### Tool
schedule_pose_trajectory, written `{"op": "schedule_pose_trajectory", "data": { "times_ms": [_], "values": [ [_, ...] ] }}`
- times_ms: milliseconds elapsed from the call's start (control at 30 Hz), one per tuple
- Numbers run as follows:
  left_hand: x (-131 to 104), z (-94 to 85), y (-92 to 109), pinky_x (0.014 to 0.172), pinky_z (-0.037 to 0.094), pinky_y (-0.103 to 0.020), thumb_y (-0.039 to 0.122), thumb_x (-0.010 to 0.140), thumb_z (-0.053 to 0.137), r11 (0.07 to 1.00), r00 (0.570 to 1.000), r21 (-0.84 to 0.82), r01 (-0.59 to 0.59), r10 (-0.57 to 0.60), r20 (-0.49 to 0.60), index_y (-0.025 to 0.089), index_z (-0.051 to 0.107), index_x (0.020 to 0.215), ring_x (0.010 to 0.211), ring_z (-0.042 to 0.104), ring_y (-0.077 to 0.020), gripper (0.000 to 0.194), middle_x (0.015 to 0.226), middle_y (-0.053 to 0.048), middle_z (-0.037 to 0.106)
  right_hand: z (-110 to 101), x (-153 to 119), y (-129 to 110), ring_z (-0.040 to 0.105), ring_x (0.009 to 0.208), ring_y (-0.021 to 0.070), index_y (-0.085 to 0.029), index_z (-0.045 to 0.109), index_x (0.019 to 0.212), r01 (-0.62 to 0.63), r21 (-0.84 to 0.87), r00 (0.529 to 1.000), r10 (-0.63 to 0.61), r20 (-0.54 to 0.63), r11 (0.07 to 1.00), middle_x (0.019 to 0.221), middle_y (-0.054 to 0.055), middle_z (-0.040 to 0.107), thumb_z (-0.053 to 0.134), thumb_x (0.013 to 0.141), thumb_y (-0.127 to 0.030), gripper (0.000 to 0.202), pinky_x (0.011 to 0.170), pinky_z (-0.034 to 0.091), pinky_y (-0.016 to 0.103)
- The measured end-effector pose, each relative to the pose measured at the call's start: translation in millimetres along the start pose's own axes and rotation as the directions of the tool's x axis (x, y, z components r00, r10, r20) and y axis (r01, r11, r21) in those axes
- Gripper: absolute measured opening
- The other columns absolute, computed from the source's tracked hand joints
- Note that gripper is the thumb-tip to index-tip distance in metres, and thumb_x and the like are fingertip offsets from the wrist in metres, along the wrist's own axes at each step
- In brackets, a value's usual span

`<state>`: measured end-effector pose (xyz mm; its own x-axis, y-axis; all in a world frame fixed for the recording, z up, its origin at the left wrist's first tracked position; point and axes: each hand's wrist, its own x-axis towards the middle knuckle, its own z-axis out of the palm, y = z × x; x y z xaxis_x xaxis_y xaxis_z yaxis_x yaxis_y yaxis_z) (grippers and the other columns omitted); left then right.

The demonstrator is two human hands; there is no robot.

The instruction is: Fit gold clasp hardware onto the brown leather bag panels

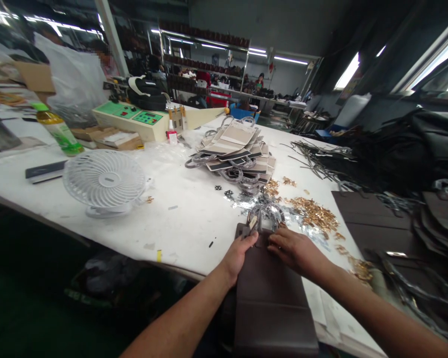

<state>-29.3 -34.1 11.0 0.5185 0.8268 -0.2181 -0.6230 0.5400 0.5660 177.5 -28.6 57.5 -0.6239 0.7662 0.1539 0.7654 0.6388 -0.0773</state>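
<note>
A dark brown leather panel [272, 298] lay nearest the person, hanging over the near edge of the white table [186, 219] and reaching up between both forearms. The left hand [241, 253] rested on the panel's upper left corner, fingers curled down onto it and the thumb pointing toward a small metal fitting [252, 222] at the panel's top edge. The right hand [294, 250] lay on the upper right part of the panel, fingers bent and bunched at the top edge; whether they pinched anything small could not be told.

Just beyond the fingertips sat a curved grey handle [271, 214] touching the top of the panel. To its right a scatter of small gold metal pieces [313, 214] spread across the table, with shiny silver scraps [242, 201] mixed in on the left.

To the right of the hands lay flat dark panels [366, 219] in a pile. On the left stood a white fan [104, 181] lying face up, and past it a bottle with a green cap [57, 129].

Farther back sat a stack of beige and dark pieces with handles [235, 149], then a cream machine with green control panels [142, 119]. At the far end of the room, people worked at other tables under strip lights [291, 60].
</note>
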Motion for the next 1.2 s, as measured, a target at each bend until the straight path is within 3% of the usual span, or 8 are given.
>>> {"op": "schedule_pose_trajectory", "data": {
  "times_ms": [100, 233, 467, 667, 833, 967, 1200],
  "values": [
    [-0.7, 0.1, -0.9, 0.075, 0.057, -0.033, 0.045, 0.084, 0.075, 1.0, 1.0, 0.008, -0.01, 0.01, -0.011, 0.011, 0.073, 0.108, 0.072, 0.073, -0.0222, 0.042, 0.086, -0.011, 0.077, 2.8, -6.7, -3.9, 0.066, 0.086, 0.0199, -0.024, 0.065, 0.105, -0.092, 0.07, 0.994, 0.095, -0.044, 0.993, 0.099, 0.007, 0.068, 0.049, 0.102, -0.032, 0.019, 0.075, 0.05, 0.03],
    [0.7, -2.5, -4.3, 0.075, 0.056, -0.033, 0.046, 0.08, 0.079, 1.0, 0.999, 0.016, -0.017, 0.017, -0.047, 0.012, 0.073, 0.11, 0.071, 0.073, -0.022, 0.045, 0.085, -0.01, 0.077, -2.3, -5.4, -9.2, 0.064, 0.074, 0.0161, -0.023, 0.065, 0.096, -0.166, 0.211, 0.984, 0.175, -0.023, 0.963, 0.086, 0.002, 0.067, 0.059, 0.093, -0.027, 0.008, 0.067, 0.047, 0.026],
    [0.2, -4.0, -4.6, 0.089, 0.053, -0.04, 0.045, 0.083, 0.077, 0.999, 0.999, 0.01, -0.036, 0.036, -0.035, 0.011, 0.072, 0.117, 0.087, 0.075, -0.0292, 0.047, 0.094, -0.012, 0.079, 2.7, 0.5, -8.3, 0.056, 0.067, 0.0142, -0.022, 0.059, 0.08, -0.052, 0.074, 0.994, 0.059, -0.09, 0.996, 0.076, 0.0, 0.06, 0.055, 0.088, -0.021, 0.008, 0.065, 0.041, 0.025],
    [0.1, -1.6, -2.2, 0.088, 0.054, -0.042, 0.047, 0.084, 0.074, 0.999, 0.999, 0.039, -0.004, 0.006, -0.045, 0.011, 0.073, 0.114, 0.084, 0.075, -0.0303, 0.047, 0.092, -0.013, 0.079, 9.5, 2.0, 0.3, 0.056, 0.067, 0.0145, -0.022, 0.059, 0.079, -0.065, 0.105, 0.995, 0.072, -0.068, 0.992, 0.075, 0.0, 0.059, 0.057, 0.087, -0.022, 0.008, 0.063, 0.041, 0.025],
    [0.5, -1.1, -0.4, 0.087, 0.055, -0.042, 0.046, 0.082, 0.076, 1.0, 0.999, 0.027, 0.012, -0.011, -0.039, 0.011, 0.073, 0.115, 0.083, 0.075, -0.0301, 0.049, 0.092, -0.014, 0.079, 2.8, -0.3, 1.4, 0.067, 0.078, 0.0172, -0.023, 0.069, 0.096, -0.13, 0.31, 0.99, 0.143, -0.019, 0.942, 0.088, 0.003, 0.071, 0.058, 0.094, -0.03, 0.013, 0.072, 0.051, 0.028],
    [0.4, -1.3, -0.5, 0.087, 0.055, -0.04, 0.046, 0.083, 0.076, 0.999, 1.0, 0.036, -0.022, 0.022, -0.012, 0.01, 0.073, 0.113, 0.084, 0.075, -0.0292, 0.047, 0.096, -0.014, 0.079, 3.7, -6.8, -5.2, 0.071, 0.081, 0.0201, -0.025, 0.071, 0.103, -0.238, 0.37, 0.955, 0.287, -0.081, 0.898, 0.093, 0.004, 0.074, 0.063, 0.093, -0.033, 0.016, 0.074, 0.055, 0.031],
    [1.4, 0.4, -1.8, 0.087, 0.055, -0.04, 0.044, 0.081, 0.078, 1.0, 0.999, -0.013, -0.002, 0.001, -0.044, 0.011, 0.075, 0.109, 0.085, 0.075, -0.0292, 0.044, 0.091, -0.012, 0.079, 3.1, -9.5, -8.8, 0.069, 0.082, 0.0186, -0.024, 0.074, 0.104, -0.093, 0.277, 0.989, 0.12, -0.084, 0.956, 0.09, 0.006, 0.071, 0.049, 0.102, -0.028, 0.025, 0.074, 0.054, 0.029]
  ]
}}
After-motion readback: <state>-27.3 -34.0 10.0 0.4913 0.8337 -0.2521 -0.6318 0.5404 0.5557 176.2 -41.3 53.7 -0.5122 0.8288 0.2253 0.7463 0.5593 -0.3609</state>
